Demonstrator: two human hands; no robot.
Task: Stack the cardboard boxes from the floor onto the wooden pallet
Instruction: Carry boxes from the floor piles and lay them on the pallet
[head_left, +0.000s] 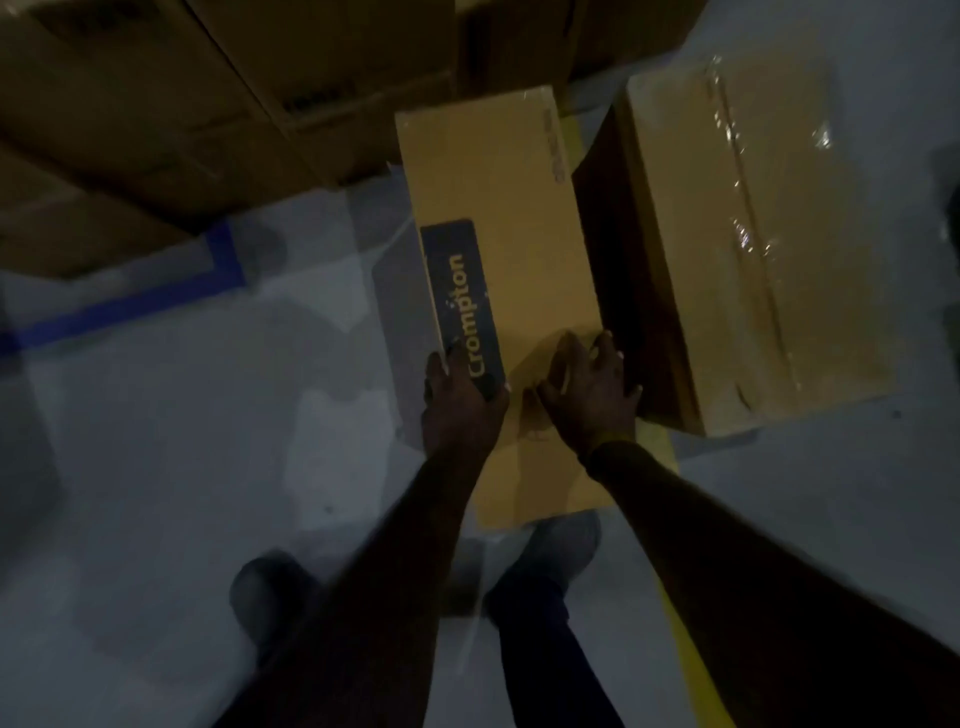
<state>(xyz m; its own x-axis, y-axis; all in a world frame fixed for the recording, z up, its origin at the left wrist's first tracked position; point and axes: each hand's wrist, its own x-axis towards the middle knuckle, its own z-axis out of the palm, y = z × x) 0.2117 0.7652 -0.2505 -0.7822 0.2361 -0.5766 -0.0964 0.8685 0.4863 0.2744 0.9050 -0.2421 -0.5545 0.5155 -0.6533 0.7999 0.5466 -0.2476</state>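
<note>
Nearest, at the bottom of the view: two blurred shoes (270, 597) on a pale grey floor (182, 415), dark trouser legs above them, and two dark sleeves reaching forward and down. A yellow floor line (691, 639) running under the right forearm and on beneath the boxes.

Just ahead of the feet, lying flat on the floor: a long narrow cardboard box (498, 208) with a dark blue label reading "Crompton" (465, 312) along its left side. Left hand (460, 400) at the box's left edge, fingers spread over the label's near end and seemingly curled over the edge, though blur and dim light leave the grip uncertain. Right hand (589, 395) laid on the box top near its right edge, fingers apart and bent, fingertips pressing the cardboard, the outer fingers close against the neighbouring box's shadowed side.

Immediately right, touching or nearly touching the long box: a larger taped cardboard box (753, 234), taller, with clear glossy tape gleaming down its top.

Further left on the floor: a blue tape corner (223, 260).

Farthest, across the top left: a dim stack of brown cartons (156, 104), their printing too blurred to read.
</note>
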